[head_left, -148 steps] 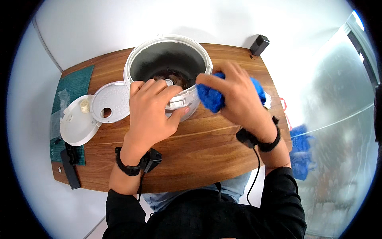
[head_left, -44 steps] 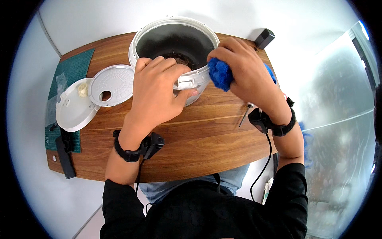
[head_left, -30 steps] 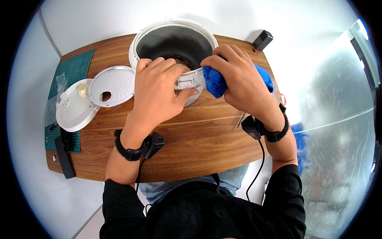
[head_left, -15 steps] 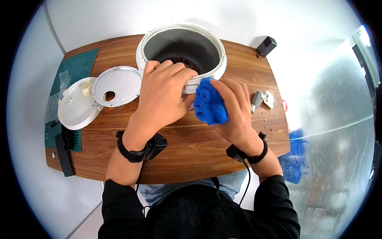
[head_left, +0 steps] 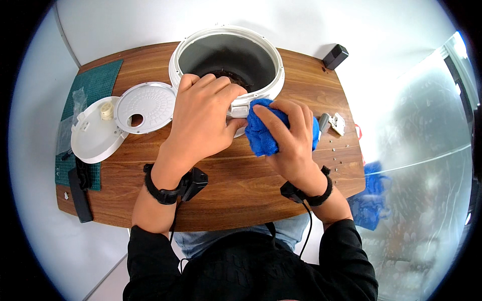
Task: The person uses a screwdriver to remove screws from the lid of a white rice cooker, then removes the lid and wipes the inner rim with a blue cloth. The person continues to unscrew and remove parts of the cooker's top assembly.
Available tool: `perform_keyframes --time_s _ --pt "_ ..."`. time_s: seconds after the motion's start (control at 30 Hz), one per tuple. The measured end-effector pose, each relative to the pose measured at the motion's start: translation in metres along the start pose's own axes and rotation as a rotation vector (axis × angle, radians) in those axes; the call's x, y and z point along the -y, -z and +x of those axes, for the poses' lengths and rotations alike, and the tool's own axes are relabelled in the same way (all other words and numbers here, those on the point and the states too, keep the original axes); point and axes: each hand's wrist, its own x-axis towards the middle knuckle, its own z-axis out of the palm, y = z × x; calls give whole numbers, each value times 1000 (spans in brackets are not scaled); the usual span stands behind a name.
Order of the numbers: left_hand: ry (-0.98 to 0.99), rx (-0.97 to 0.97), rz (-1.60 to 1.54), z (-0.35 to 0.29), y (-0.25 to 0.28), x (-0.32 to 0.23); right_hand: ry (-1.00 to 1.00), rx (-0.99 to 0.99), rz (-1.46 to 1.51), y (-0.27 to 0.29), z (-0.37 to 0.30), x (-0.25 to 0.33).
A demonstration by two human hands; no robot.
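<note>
A white, round rice cooker body point(head_left: 279, 75) with a dark grey inside stands at the far side of the table, its top uncovered. My left hand point(head_left: 203, 120) clasps its near rim, fingers over the edge and thumb on the outside. Bunched in my right hand point(head_left: 292, 140) is a blue cloth point(head_left: 260, 134), held against or close beside the cooker's front right wall, next to a small latch-like part point(head_left: 239, 110). Loose dark bits show on the cooker's floor; my left fingers hide part of it.
To the left lie a round white lid point(head_left: 95, 143) and a white disc with a hole point(head_left: 145, 105), partly over a green cutting mat point(head_left: 103, 78). A grey-handled tool point(head_left: 324, 122), a white part point(head_left: 338, 124) and several small screws point(head_left: 335, 159) are at right. A black box point(head_left: 335, 56) stands behind.
My right hand has shifted its fingers on the cloth, which now bulges out on both sides of the hand. The left hand keeps its grip on the rim.
</note>
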Motion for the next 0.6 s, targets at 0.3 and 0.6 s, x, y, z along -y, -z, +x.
perform_keyframes --time_s 0.3,0.6 --pt "11 3 -8 1 2 0 -129 -69 83 8 2 -21" --pt "-6 -16 8 1 0 0 -124 -71 85 -1 3 -20"
